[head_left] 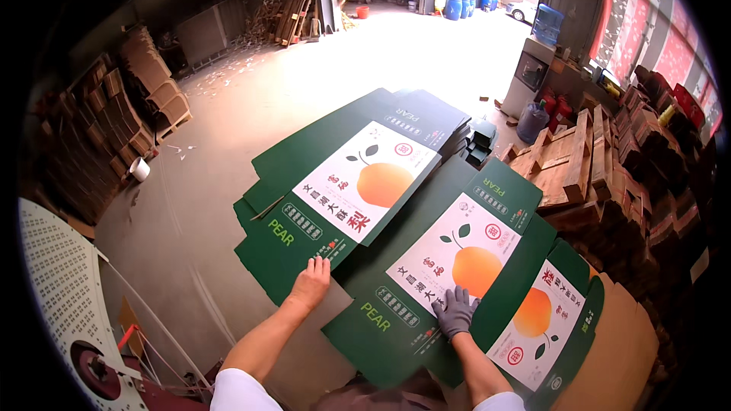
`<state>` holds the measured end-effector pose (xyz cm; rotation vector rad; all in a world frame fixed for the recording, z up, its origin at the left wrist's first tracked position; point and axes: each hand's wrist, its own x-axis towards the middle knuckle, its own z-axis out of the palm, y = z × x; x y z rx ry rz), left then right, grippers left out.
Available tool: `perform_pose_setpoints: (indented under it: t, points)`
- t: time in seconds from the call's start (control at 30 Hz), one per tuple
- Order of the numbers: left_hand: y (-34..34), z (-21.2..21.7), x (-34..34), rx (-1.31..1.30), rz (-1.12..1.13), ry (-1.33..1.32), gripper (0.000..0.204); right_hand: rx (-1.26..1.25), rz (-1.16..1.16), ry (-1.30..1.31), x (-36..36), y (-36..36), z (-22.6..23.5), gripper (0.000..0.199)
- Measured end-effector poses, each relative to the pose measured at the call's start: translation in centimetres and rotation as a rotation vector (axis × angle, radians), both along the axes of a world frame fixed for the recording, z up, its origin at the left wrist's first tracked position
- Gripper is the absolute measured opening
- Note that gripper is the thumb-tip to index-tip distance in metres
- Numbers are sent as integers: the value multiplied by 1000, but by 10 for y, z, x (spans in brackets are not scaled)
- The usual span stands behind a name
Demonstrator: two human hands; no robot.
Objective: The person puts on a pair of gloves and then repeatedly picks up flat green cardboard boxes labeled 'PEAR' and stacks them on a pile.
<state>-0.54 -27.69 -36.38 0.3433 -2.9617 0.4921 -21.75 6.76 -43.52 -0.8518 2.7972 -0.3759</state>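
Observation:
My bare left hand lies flat on the near edge of a flattened dark green carton printed with a white panel and an orange fruit picture. My right hand, in a grey glove, presses palm-down on a second flat green carton of the same kind, just to the right. A third such carton lies turned the other way at the far right, partly under the second. All three overlap on a stack of more green cartons.
Wooden pallets and stacked brown cardboard flank the concrete floor. A roll of white tape lies at left. Blue barrels stand by the far doorway. A machine with a red part is at lower left.

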Motion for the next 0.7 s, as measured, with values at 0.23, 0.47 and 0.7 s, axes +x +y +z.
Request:
perform_pose_setpoints:
  t: [0.23, 0.47, 0.7]
  points:
    - [160, 37, 83, 191, -145, -19, 38, -1200, -503, -1418, 10, -74, 20, 62]
    - [141, 65, 105, 634, 183, 331, 44, -1335, -545, -1283, 23, -41, 18, 37]
    - [10, 15, 157, 1353, 737, 201, 40, -1352, -607, -1198, 35, 4, 51, 36]
